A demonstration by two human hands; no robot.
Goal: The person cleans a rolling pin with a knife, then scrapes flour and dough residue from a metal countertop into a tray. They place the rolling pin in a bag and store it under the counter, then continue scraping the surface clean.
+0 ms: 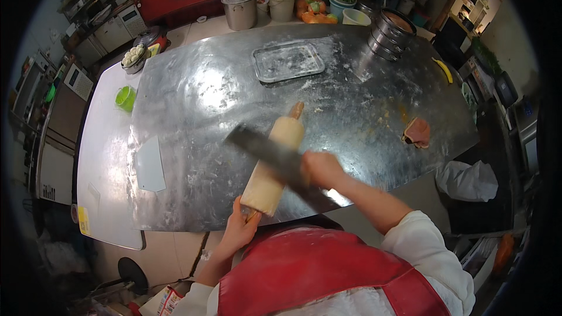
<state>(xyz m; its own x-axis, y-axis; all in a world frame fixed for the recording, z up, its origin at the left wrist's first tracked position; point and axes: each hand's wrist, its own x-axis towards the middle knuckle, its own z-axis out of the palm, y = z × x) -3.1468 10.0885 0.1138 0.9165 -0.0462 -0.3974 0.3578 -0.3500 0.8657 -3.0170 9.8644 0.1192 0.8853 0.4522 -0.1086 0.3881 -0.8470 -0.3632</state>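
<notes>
My left hand point(240, 227) grips the near handle of a large, pale rolling pin point(264, 188), which is tilted with its far handle pointing away from me. In my right hand point(324, 170) is a wide, flat metal blade point(259, 145), blurred by motion. It lies across the middle of the pin and hides that part; whether it touches the pin I cannot tell. Below them spreads a floury stainless steel table point(197, 149). Left of the pin, a thin pale flat sheet point(150, 166) rests on the metal.
Farther back is a floured rectangular tray point(287, 77). Stacked metal steamers point(385, 41) stand at the back right, near a yellow curved object point(443, 70). A pink cloth point(417, 133) lies on the right. Leftward are a green cup point(126, 98) and a pot of white buns point(134, 56).
</notes>
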